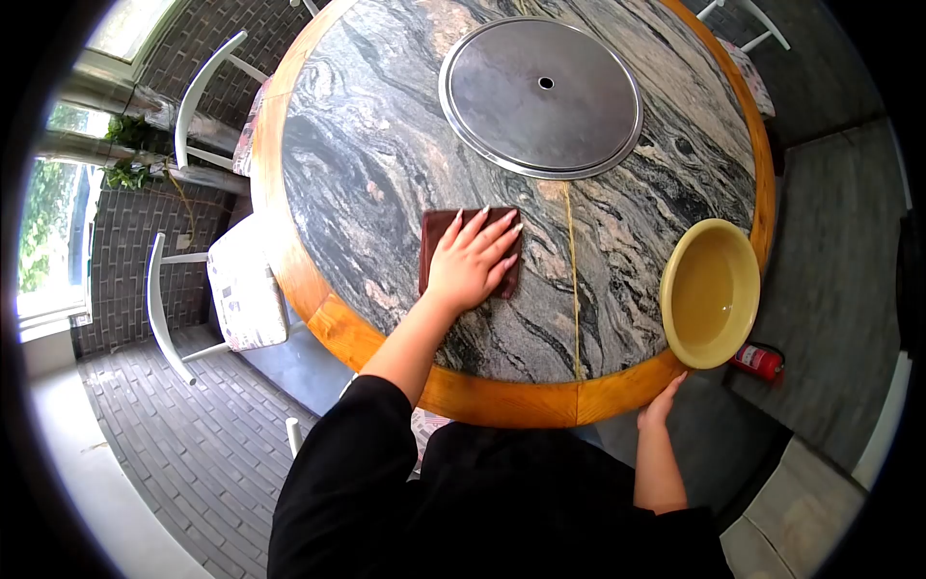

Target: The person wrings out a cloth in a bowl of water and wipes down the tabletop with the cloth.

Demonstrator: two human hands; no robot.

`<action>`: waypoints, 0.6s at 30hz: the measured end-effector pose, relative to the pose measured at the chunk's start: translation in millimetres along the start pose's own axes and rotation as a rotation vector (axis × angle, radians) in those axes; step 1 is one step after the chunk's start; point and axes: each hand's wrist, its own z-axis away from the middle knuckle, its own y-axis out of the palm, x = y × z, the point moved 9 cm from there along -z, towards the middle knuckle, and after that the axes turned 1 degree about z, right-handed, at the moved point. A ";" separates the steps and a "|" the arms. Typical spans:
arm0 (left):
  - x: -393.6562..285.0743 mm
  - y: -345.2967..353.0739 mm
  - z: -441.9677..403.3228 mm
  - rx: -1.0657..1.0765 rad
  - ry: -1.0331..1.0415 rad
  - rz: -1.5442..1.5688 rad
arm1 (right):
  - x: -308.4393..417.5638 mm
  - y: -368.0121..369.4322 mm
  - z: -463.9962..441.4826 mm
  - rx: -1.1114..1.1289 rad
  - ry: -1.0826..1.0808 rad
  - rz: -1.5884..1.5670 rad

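Note:
My left hand (pixel 473 259) lies flat with its fingers spread on a folded dark brown cloth (pixel 436 227). The cloth rests on the grey and pink marbled top of a round table (pixel 376 183). At the table's orange-brown wooden rim (pixel 502 398), my right hand (pixel 660 405) touches the edge from below with its fingers stretched out; part of them is hidden. Just above that hand, a yellow basin (pixel 711 294) stands at the table's right edge, with what looks like water inside.
A round metal lid (pixel 540 96) with a small centre hole sits in the tabletop. White chairs with patterned seats (pixel 246 280) stand along the left side, and another stands at the far right. A red fire extinguisher (pixel 759 361) is on the floor beyond the basin.

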 end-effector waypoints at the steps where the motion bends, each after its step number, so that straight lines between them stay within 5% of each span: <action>1: 6.5 1.2 -11.8 -0.006 0.005 -0.007 | 1.8 2.2 3.4 0.004 0.002 0.006; 13: 46.4 13.8 -86.5 -0.009 0.128 -0.034 | 9.1 9.1 12.1 -0.017 -0.045 -0.009; 18: 51.0 5.0 -60.9 -0.068 -0.031 -0.107 | 16.0 22.3 25.7 -0.050 -0.001 -0.033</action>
